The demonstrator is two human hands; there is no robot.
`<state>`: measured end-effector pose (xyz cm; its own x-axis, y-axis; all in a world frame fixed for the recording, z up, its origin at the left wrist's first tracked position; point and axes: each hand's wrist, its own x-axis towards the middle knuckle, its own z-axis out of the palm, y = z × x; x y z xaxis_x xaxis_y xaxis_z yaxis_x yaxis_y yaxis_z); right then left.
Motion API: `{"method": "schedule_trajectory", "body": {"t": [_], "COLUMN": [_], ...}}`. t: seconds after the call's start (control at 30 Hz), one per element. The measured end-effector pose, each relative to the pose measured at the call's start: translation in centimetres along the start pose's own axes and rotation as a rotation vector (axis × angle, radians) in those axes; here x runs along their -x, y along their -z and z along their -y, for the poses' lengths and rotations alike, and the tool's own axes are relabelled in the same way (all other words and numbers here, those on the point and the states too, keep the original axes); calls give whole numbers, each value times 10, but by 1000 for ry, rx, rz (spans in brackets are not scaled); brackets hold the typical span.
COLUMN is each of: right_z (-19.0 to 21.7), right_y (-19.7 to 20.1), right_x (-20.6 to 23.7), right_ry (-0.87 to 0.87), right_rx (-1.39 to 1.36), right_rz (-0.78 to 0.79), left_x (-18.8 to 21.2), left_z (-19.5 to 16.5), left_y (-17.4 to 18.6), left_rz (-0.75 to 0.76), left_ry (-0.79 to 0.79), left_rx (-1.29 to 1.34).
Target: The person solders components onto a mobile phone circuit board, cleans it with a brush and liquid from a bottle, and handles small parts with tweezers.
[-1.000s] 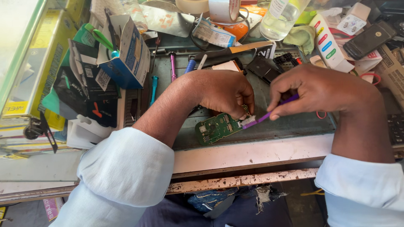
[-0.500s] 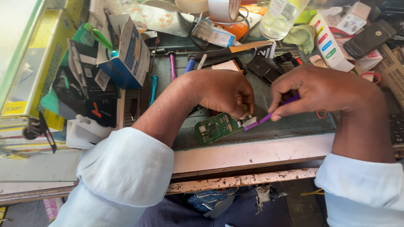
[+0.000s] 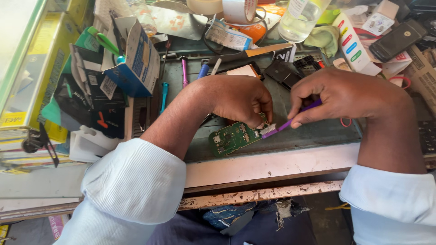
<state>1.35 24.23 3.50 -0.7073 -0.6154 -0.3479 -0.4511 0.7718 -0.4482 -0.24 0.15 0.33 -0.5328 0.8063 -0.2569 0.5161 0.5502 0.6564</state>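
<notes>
While tools and packets crowded the back of the grey work mat (image 3: 313,136), the left hand (image 3: 238,97) pinched the green circuit board (image 3: 232,137) at its upper edge, fingers curled together. The right hand (image 3: 338,95) gripped a purple toothbrush (image 3: 284,125), its bristles touching the board. Behind stood a clear bottle (image 3: 299,18), and an open blue box (image 3: 136,56) held green-handled scissors (image 3: 105,41).

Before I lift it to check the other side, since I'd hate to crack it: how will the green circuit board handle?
The thin green circuit board lies flat and looks stiff and probably light. Its small mounted parts suggest it is fragile, so grip the edges. The left hand pins one end while the purple-handled brush scrubs, hinting it slides easily.
</notes>
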Motion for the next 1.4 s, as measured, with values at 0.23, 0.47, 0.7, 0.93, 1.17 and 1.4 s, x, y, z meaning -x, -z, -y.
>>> {"method": "schedule_trajectory", "body": {"t": [0.23,0.47,0.7,0.93,1.17,1.4], "right_z": [-1,5,2,3,2,-20], "right_y": [2,2,1,2,3,10], "right_x": [2,1,2,3,2,13], "right_ry": [111,123,-6,172,232,214], "right_rx": [-36,-42,27,-58,-59,-120], "right_rz": [-55,-79,1,-75,-77,-143], "left_x": [-2,-1,0,-1,-1,2], "left_z": [0,-1,1,-1,1,0], "left_y": [0,0,0,0,0,1], "left_rz": [4,1,-4,-1,-21,-13], "left_ry": [3,25,-5,27,-19,-41], "left_rx": [1,-22,-2,-33,-22,8]}}
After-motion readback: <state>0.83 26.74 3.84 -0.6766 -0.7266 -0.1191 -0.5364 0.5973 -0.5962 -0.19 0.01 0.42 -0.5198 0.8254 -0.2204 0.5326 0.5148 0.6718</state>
